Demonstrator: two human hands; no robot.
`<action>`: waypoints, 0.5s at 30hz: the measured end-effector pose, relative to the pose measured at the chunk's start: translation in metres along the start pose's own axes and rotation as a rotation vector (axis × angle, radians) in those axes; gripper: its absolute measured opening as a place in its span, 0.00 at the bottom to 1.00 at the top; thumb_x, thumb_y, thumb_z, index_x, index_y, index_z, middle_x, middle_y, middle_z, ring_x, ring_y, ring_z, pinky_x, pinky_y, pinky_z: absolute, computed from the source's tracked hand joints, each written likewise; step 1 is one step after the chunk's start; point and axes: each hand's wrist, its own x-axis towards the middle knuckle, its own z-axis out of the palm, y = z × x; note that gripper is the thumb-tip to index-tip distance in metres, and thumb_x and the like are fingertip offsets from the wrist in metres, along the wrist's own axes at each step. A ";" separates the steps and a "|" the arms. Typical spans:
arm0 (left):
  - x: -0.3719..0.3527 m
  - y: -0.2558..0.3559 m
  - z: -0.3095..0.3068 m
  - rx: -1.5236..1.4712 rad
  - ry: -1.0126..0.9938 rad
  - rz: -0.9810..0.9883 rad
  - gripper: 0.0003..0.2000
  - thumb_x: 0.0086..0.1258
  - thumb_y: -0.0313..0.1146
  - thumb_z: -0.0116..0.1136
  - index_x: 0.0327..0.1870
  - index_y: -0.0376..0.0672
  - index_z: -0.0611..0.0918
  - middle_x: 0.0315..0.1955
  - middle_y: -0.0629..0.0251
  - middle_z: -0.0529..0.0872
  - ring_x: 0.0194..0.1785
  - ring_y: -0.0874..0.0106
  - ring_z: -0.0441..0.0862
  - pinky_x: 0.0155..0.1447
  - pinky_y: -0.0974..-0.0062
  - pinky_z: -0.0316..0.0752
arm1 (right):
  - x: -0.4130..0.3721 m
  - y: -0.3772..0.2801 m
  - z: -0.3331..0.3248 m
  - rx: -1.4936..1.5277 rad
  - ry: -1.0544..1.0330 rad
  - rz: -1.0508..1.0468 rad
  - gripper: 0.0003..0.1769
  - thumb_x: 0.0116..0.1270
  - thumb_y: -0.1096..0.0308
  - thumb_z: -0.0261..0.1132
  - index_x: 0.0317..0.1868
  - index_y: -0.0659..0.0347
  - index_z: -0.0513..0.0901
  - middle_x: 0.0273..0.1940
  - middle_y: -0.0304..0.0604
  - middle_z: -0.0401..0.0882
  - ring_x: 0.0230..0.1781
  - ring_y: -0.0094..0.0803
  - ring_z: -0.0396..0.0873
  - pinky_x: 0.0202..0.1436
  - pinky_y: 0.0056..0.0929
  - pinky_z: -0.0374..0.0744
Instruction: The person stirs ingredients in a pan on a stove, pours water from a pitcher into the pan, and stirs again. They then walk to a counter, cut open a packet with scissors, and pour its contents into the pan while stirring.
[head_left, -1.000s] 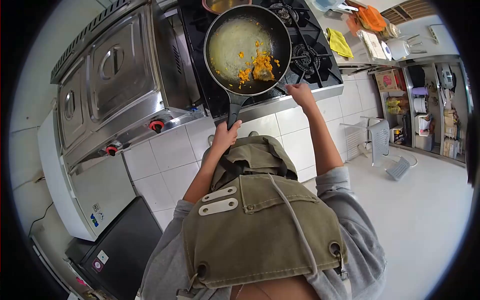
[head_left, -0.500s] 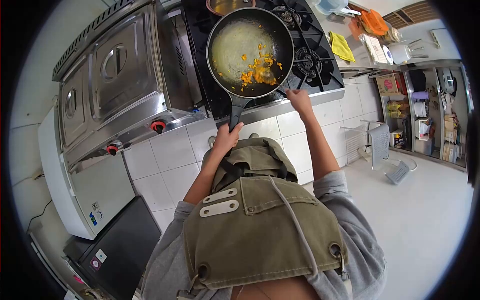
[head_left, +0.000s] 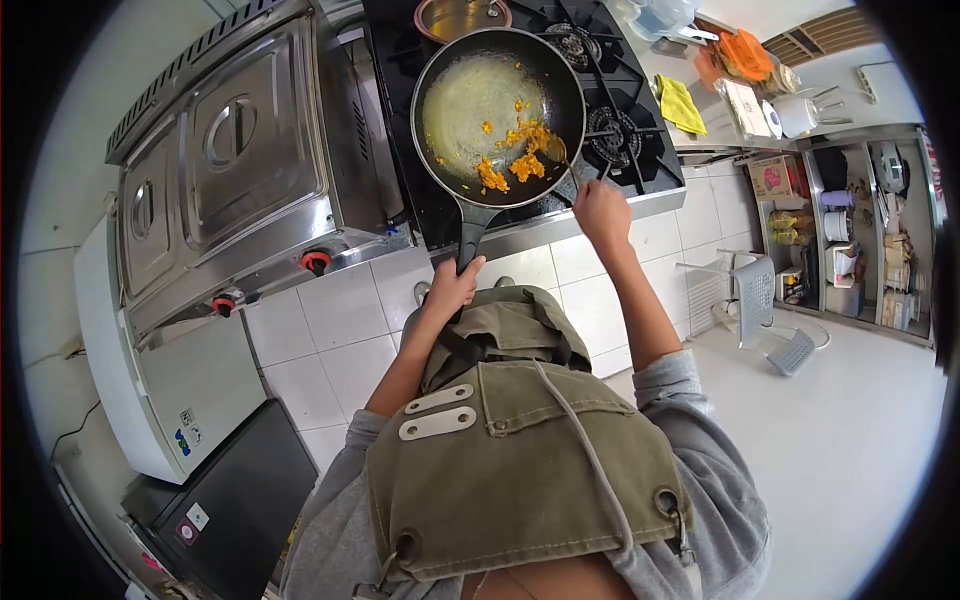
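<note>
A black frying pan [head_left: 570, 95] sits over the stove, tilted slightly in view. My left hand [head_left: 456, 285] is wrapped round its dark handle [head_left: 470, 243]. Inside, a pale liquid film [head_left: 470, 105] covers the left part, and chopped orange-yellow pieces [head_left: 527, 165] lie in clumps toward the lower right. My right hand [head_left: 602, 212] is closed on the handle of a spoon [head_left: 557, 150], whose head rests among the pieces at the pan's right side. The fingers cover most of the spoon's handle.
Behind the pan stands a glass-lidded pot [head_left: 462, 14] on the black stove [head_left: 650, 165]. To the left is a steel food warmer [head_left: 250, 150] with red knobs. A yellow cloth [head_left: 681, 104] lies on the right counter, near a grey chair [head_left: 757, 292] and shelves [head_left: 850, 220].
The spoon has moved up and right against the pan's side, and my right hand is slightly lower. The orange pieces have been spread into separate clumps. My left hand stays on the handle.
</note>
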 end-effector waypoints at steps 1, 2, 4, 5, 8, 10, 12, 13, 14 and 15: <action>0.001 -0.001 -0.001 -0.002 0.002 0.002 0.15 0.67 0.39 0.55 0.25 0.46 0.64 0.12 0.78 0.63 0.11 0.86 0.58 0.14 0.83 0.53 | -0.009 -0.001 0.006 -0.035 -0.046 -0.006 0.17 0.63 0.60 0.53 0.26 0.64 0.79 0.21 0.59 0.77 0.24 0.54 0.78 0.29 0.49 0.77; 0.002 -0.003 -0.001 0.003 0.010 -0.007 0.16 0.68 0.39 0.55 0.24 0.46 0.63 0.12 0.78 0.63 0.11 0.86 0.58 0.14 0.83 0.53 | -0.018 -0.004 0.008 -0.070 -0.092 -0.015 0.16 0.64 0.60 0.53 0.27 0.64 0.78 0.20 0.58 0.77 0.23 0.54 0.78 0.28 0.48 0.77; 0.002 -0.004 -0.001 0.001 0.027 -0.016 0.16 0.68 0.39 0.55 0.24 0.46 0.63 0.12 0.77 0.63 0.11 0.86 0.58 0.14 0.83 0.53 | -0.042 -0.023 0.003 -0.070 -0.156 -0.182 0.12 0.65 0.63 0.52 0.27 0.62 0.73 0.19 0.54 0.77 0.18 0.52 0.77 0.24 0.46 0.76; 0.001 -0.002 0.000 0.003 0.023 -0.009 0.16 0.68 0.39 0.55 0.24 0.46 0.63 0.12 0.78 0.63 0.11 0.86 0.58 0.14 0.83 0.53 | -0.051 -0.033 0.001 -0.016 -0.184 -0.190 0.10 0.65 0.65 0.51 0.29 0.62 0.71 0.20 0.55 0.77 0.19 0.51 0.77 0.24 0.46 0.76; -0.002 0.003 0.002 -0.021 0.009 -0.027 0.16 0.68 0.39 0.54 0.25 0.47 0.62 0.12 0.79 0.61 0.12 0.86 0.57 0.14 0.84 0.51 | -0.065 -0.040 0.005 0.069 -0.143 -0.229 0.07 0.66 0.68 0.49 0.32 0.63 0.68 0.24 0.55 0.76 0.21 0.50 0.77 0.25 0.45 0.75; -0.004 0.003 0.000 -0.040 -0.009 -0.055 0.15 0.69 0.40 0.53 0.26 0.48 0.62 0.12 0.80 0.60 0.12 0.87 0.56 0.15 0.84 0.51 | -0.073 -0.035 0.016 0.098 -0.070 -0.248 0.06 0.66 0.69 0.49 0.34 0.63 0.68 0.26 0.55 0.75 0.23 0.50 0.77 0.26 0.44 0.75; -0.003 0.004 0.000 -0.047 -0.030 -0.065 0.16 0.69 0.40 0.53 0.25 0.48 0.62 0.12 0.80 0.60 0.12 0.87 0.56 0.15 0.84 0.51 | -0.079 -0.027 0.021 -0.014 -0.155 -0.187 0.06 0.67 0.69 0.49 0.36 0.62 0.67 0.30 0.54 0.73 0.25 0.50 0.77 0.27 0.44 0.76; -0.002 0.005 0.001 -0.049 -0.030 -0.061 0.16 0.69 0.40 0.53 0.25 0.48 0.62 0.12 0.80 0.60 0.12 0.87 0.56 0.15 0.84 0.51 | -0.079 -0.024 0.023 0.051 -0.190 -0.127 0.07 0.68 0.67 0.48 0.38 0.61 0.68 0.31 0.55 0.74 0.26 0.52 0.77 0.27 0.45 0.76; -0.003 0.007 0.002 -0.055 -0.018 -0.065 0.16 0.68 0.40 0.54 0.24 0.48 0.61 0.12 0.80 0.61 0.12 0.87 0.57 0.15 0.84 0.51 | -0.076 -0.027 0.017 0.050 -0.192 -0.132 0.07 0.68 0.67 0.48 0.38 0.61 0.68 0.31 0.55 0.74 0.26 0.52 0.77 0.27 0.45 0.76; -0.006 0.009 0.002 -0.060 -0.007 -0.074 0.17 0.68 0.40 0.55 0.24 0.47 0.61 0.12 0.80 0.61 0.11 0.86 0.57 0.14 0.84 0.51 | -0.073 -0.031 0.009 0.104 -0.165 -0.116 0.07 0.68 0.66 0.48 0.39 0.61 0.68 0.32 0.56 0.75 0.26 0.53 0.77 0.27 0.46 0.75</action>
